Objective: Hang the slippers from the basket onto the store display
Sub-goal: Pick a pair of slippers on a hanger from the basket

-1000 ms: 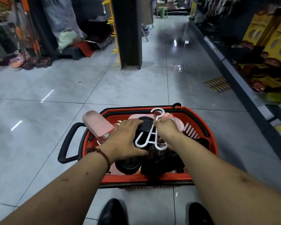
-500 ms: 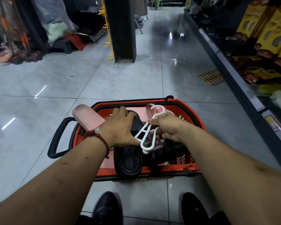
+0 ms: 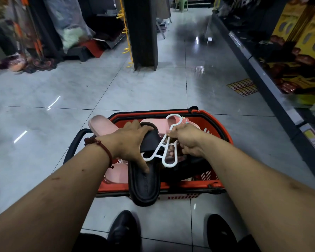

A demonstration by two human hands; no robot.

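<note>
While both bare forearms reach forward and down from the lower corners of the view and converge over the red plastic shopping basket (image 3: 189,186) standing on the glossy grey tiled floor (image 3: 135,91), the left hand (image 3: 127,142) lies palm-down, its wrist ringed by a red cord bracelet (image 3: 102,146). Its fingers curl over the far end of a black slide slipper (image 3: 145,182) and its thumb stretches down along the footbed, so it grips that slipper. The slipper slants out of the basket, its near end hanging past the near rim above the floor. The right hand (image 3: 187,140) is turned knuckles-up, its fingers curled and pinching the neck of a white plastic slipper hanger (image 3: 168,142) just below its hook. The hanger's two looped prongs lie across the black slipper's strap, just beside the left thumb; whether a prong is threaded under the strap cannot be told. A darker slipper beneath the right hand is too shadowed to make out. Pale pink slide slippers (image 3: 101,124) rest in the basket, one leaning over its left rim and another at the far side. The basket's black handle (image 3: 71,146) juts out to the left. Two black shoes (image 3: 124,228) stand just before the basket.
</note>
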